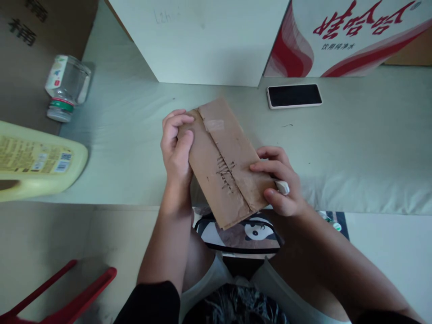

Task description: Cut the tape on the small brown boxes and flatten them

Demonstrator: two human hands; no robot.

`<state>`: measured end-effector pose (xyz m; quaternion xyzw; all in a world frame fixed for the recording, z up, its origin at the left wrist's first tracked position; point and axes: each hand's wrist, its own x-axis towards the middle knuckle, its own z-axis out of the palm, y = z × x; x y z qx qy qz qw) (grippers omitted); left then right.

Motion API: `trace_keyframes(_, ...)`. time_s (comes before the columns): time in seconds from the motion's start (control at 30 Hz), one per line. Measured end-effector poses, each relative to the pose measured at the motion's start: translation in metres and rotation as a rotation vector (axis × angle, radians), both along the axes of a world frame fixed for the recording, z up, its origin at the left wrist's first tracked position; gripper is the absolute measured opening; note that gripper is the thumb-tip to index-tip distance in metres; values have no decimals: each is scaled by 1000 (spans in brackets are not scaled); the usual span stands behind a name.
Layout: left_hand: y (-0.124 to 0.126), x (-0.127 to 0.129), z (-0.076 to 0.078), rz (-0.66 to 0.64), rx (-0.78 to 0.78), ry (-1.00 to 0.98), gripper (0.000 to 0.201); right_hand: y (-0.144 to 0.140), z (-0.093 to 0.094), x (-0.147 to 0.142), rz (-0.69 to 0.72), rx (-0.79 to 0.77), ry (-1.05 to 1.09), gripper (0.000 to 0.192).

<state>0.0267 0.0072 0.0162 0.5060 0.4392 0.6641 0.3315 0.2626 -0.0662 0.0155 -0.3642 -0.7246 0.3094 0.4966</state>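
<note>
Well left of the left hand, a jug [43, 166] is on the table [357, 148], with a bottle [69, 87] just beyond it. The left hand [177, 146] grips the carton [216, 155] by its upper left edge, thumb on top. Beyond both hands is a white box [209, 45]. The carton sits angled between the hands, seam and dark scribbles facing up. The right hand [280, 182] holds its lower right end, with a small white item [283, 187], unclear which, between the fingers. Beyond that hand lies a phone [294, 96], then a printed box [337, 58]
</note>
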Motion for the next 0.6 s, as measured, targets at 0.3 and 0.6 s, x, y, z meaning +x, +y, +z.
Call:
trace_keyframes(0.3,-7,13,3,-37,-30,-325,27,2,-3,0,40,14,4,44)
trace_keyframes(0.6,7,-1,-11,-52,14,-216,40,2,-2,1,35,3,-10,39)
